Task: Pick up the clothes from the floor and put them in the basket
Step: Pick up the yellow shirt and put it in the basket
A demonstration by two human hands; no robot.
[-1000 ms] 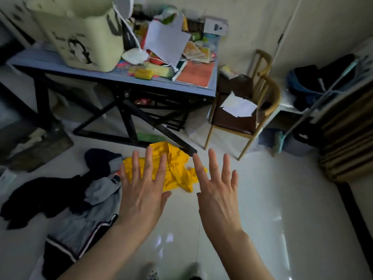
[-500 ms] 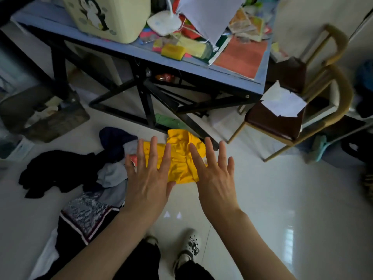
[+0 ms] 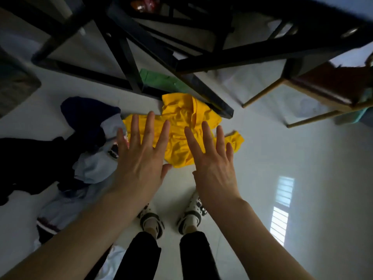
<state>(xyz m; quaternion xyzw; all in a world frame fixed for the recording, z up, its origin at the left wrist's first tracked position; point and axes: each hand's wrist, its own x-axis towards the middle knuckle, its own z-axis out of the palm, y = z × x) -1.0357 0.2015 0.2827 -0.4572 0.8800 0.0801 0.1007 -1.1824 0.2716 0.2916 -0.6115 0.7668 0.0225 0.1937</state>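
A pale, glossy tiled floor [image 3: 282, 158] fills the view, and a black metal frame [image 3: 129, 63] of crossed bars stands on its far side. To the person's left lies a heap of dark navy, black and pale grey-blue clothes [image 3: 86, 150], well spread out. Straight ahead sits a crumpled bright yellow cotton garment [image 3: 181, 126], its far edge just beside the foot of the black frame. No basket is in view.

The left hand [image 3: 139, 158] and right hand [image 3: 214, 160] both hover palm-down over the near part of the yellow garment, fingers spread and straight, holding nothing.

The step in hand appears to be the first pick. To do it well, the person would likely lower both hands onto the yellow cloth and gather the folds inward from both sides, so that the loose flap at the right comes along rather than trailing. Drawing it toward the feet first should keep it from snagging on the frame's foot.
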